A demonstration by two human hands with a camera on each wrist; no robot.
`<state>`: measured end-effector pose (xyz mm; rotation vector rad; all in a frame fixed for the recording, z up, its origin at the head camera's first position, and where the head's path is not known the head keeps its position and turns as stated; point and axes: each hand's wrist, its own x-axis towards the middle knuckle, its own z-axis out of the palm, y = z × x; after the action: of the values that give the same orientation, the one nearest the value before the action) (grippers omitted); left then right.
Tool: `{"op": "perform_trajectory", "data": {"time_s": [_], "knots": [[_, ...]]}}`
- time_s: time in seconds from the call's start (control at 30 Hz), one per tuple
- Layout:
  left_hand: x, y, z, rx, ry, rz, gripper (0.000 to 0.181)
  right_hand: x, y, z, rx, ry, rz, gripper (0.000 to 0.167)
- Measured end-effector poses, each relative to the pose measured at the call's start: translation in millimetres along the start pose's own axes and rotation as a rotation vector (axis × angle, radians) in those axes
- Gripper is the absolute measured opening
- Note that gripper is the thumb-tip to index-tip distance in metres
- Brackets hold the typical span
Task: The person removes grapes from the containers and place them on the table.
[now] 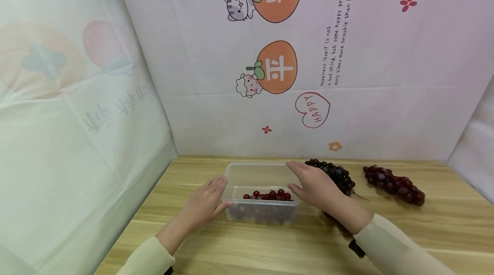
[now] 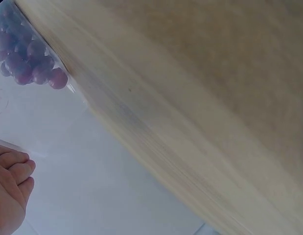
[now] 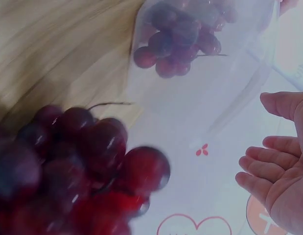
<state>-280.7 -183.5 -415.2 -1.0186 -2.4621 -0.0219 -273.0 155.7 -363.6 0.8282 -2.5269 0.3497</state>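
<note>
A clear plastic box (image 1: 262, 166) stands on the wooden table with a bunch of red grapes (image 1: 272, 195) lying in it. My left hand (image 1: 206, 200) is at the box's left side, its fingers straight along the rim and the thumb over the front corner. At the right side my right hand (image 1: 314, 185) is held with fingers extended and thumb spread from them, close to the rim. In the right wrist view that hand's palm (image 3: 288, 181) holds nothing. Whether its fingertips touch the box is unclear.
Just beyond my right hand lies a dark bunch of grapes (image 1: 337, 174), and a red bunch (image 1: 395, 185) lies farther right. More grapes (image 1: 338, 222) show partly under my right forearm. A printed white cloth (image 1: 216, 125) hangs behind the table (image 1: 185, 245).
</note>
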Motion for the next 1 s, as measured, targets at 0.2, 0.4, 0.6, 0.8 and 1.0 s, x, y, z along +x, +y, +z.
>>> {"op": "perform_trajectory", "data": {"time_s": [0.2,0.4,0.6,0.8,1.0], "knots": [[0.4,1.3,-2.7,-0.007,-0.039,-0.023,0.071,17.7,-6,11,0.116,-0.118,0.07,0.058],[-1.0,1.9,-3.8,-0.011,-0.054,-0.038,0.069,33.9,-11,18,0.182,-0.216,0.108,0.058],[-2.0,2.5,-3.9,-0.007,-0.067,-0.045,0.069,46.3,-15,26,0.245,-0.357,0.14,0.061],[-1.2,2.9,-4.3,-0.013,-0.075,-0.053,0.07,55.3,-15,33,0.228,-0.456,0.102,0.061],[-0.2,2.5,-5.2,-0.003,-0.062,-0.046,0.07,61.9,-13,43,0.269,-0.555,0.026,0.053]]}}
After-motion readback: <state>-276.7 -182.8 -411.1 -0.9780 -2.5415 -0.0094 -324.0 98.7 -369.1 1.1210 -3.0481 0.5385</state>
